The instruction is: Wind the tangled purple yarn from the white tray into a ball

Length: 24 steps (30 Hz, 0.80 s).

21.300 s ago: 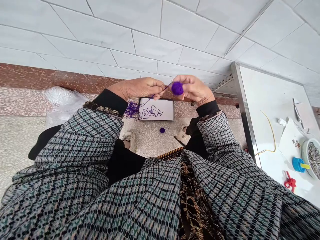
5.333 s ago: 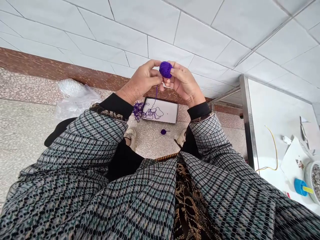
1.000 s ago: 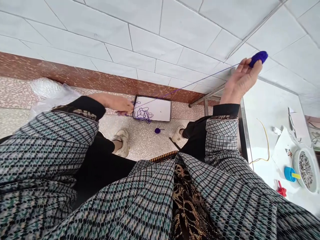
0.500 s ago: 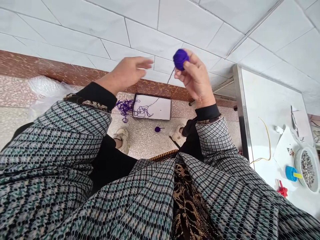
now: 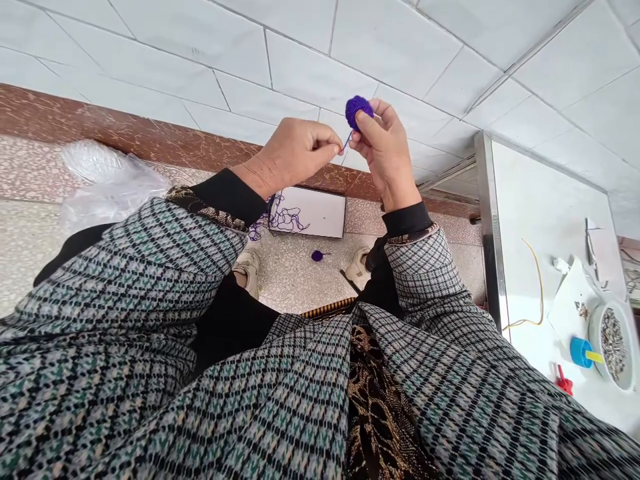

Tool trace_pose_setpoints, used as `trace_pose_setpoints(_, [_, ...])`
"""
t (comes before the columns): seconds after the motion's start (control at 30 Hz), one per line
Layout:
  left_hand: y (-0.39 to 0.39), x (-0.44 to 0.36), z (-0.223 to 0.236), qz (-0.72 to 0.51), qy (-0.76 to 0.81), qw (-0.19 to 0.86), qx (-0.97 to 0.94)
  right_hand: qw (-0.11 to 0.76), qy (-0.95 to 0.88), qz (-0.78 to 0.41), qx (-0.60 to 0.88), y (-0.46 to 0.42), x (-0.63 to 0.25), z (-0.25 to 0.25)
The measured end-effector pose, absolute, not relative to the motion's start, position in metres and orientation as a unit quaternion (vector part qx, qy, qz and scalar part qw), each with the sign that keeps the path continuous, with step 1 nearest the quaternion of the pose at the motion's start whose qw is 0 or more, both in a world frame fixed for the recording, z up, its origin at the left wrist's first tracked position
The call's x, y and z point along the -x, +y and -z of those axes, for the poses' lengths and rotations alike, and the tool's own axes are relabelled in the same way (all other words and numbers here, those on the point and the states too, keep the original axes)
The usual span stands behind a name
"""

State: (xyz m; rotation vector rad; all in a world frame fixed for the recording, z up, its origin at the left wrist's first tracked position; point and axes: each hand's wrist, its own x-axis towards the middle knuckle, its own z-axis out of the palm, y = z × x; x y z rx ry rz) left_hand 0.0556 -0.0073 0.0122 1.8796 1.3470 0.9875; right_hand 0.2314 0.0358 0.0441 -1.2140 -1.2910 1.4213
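My right hand (image 5: pixel 383 143) grips a small ball of purple yarn (image 5: pixel 358 112) between thumb and fingers, held up in front of the tiled wall. Close to its left, my left hand (image 5: pixel 303 150) is closed in a pinch on the yarn strand (image 5: pixel 346 142) that runs down from the ball. Below the hands, loose purple yarn (image 5: pixel 290 219) lies tangled over a white box lid with a dark rim (image 5: pixel 325 210) on the floor; part of the tangle is hidden behind my left sleeve. A smaller purple yarn ball (image 5: pixel 317 255) rests on the floor between my shoes.
To the right stands a white table (image 5: pixel 520 200) with a metal edge. On it are a bowl of seeds (image 5: pixel 614 347), a blue cup (image 5: pixel 580 351), a yellow cord (image 5: pixel 540 287) and a red object (image 5: pixel 564 381). A clear plastic bag (image 5: pixel 115 190) lies on the floor at left.
My left hand has moved right, towards the ball, and its open fingers have closed on the strand. The yarn ball in my right hand has turned and risen slightly.
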Motion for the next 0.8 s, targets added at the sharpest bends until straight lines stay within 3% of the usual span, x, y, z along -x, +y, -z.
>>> trace_pose_setpoints(0.17, [-0.009,-0.045,-0.017,-0.270,0.443,0.270,-0.811,0.275,-0.666,-0.465,0.514,0.038,-0.238,-0.040])
trace_pose_setpoints(0.27, [-0.008,-0.031,-0.023,-0.236,0.454,0.276,-0.814,0.129,-0.696,-0.528,0.469,0.035,-0.248,-0.036])
trace_pose_setpoints(0.33, [-0.007,-0.022,-0.026,-0.222,0.478,0.274,-0.804,0.084,-0.668,-0.614,0.412,0.033,-0.252,-0.035])
trace_pose_setpoints(0.4, [-0.006,-0.017,-0.028,-0.220,0.509,0.272,-0.786,0.113,-0.626,-0.685,0.354,0.032,-0.254,-0.037])
trace_pose_setpoints(0.47, [-0.005,-0.016,-0.027,-0.226,0.528,0.281,-0.769,0.205,-0.593,-0.709,0.323,0.034,-0.252,-0.041])
trace_pose_setpoints(0.57, [-0.006,-0.024,-0.024,-0.211,0.504,0.332,-0.769,0.352,-0.566,-0.660,0.347,0.039,-0.244,-0.043])
trace_pose_setpoints(0.63, [-0.007,-0.032,-0.023,-0.184,0.466,0.367,-0.784,0.384,-0.571,-0.602,0.405,0.041,-0.240,-0.041])
trace_pose_setpoints(0.7, [-0.008,-0.036,-0.024,-0.173,0.449,0.381,-0.790,0.340,-0.619,-0.539,0.459,0.041,-0.241,-0.039])
trace_pose_setpoints(0.8, [-0.006,-0.030,-0.029,-0.185,0.476,0.375,-0.773,0.171,-0.700,-0.541,0.433,0.036,-0.251,-0.038])
